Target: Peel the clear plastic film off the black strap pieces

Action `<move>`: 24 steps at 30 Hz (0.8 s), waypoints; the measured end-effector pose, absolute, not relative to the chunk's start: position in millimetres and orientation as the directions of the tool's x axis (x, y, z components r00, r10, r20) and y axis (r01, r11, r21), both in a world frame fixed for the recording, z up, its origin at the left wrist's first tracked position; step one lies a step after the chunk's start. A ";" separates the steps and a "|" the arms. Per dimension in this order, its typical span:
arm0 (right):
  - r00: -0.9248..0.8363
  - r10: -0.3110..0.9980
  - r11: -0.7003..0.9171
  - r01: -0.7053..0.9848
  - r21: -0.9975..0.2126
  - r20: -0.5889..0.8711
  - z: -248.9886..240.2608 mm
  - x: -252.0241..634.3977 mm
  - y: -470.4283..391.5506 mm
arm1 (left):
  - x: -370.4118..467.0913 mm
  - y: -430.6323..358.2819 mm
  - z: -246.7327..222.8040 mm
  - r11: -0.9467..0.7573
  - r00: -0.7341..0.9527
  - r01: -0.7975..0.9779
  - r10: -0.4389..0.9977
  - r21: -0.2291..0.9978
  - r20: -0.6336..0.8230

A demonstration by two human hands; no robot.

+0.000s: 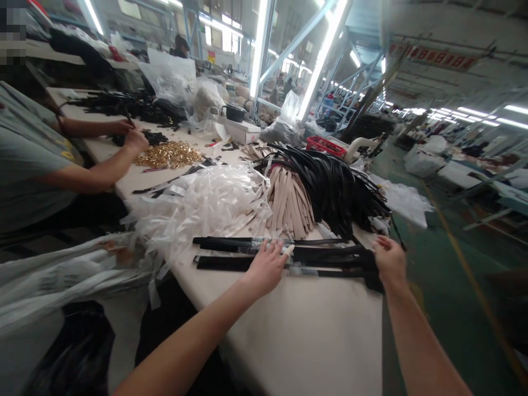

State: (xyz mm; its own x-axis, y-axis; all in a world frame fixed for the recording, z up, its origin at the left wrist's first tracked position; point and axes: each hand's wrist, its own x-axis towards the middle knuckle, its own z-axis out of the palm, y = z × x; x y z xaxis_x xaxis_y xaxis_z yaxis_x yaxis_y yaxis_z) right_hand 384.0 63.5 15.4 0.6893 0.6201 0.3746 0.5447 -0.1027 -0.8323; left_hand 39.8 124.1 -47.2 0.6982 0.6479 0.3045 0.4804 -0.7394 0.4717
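Several black strips (223, 263) lie side by side across the table (313, 324), with clear plastic wrapped round parts of them. My left hand (268, 265) rests on the strips, fingers spread, and a pale cover shows on one fingertip. At the strips' right end, by the table's edge, my right hand (389, 258) has its fingers pressed together; what they hold, if anything, is too small to make out. Behind the strips are a bundle of beige strips (289, 203), a large heap of black straps (334, 181) and a pile of white plastic film (202, 203).
A person in a grey shirt (33, 148) works at the left beside gold metal pieces (173, 154). Farther back are a white box (241, 131) and a red basket (325, 146). Large white sacks (74, 275) stand at the lower left.
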 end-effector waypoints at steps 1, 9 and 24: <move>0.631 0.694 -0.118 0.576 -0.809 0.348 5.2 369.7 74.8 | 44.8 122.7 -60.5 -0.755 0.697 0.494 0.640 0.432 0.322; 0.228 0.951 -0.014 0.704 -0.710 0.207 -59.0 250.5 189.5 | 46.4 114.4 -91.3 -0.736 0.664 0.490 0.662 0.467 0.347; 0.027 0.997 -0.075 0.429 -0.900 -0.070 -24.7 201.7 102.9 | 36.3 110.8 -72.8 -0.528 0.373 0.107 0.806 0.842 0.459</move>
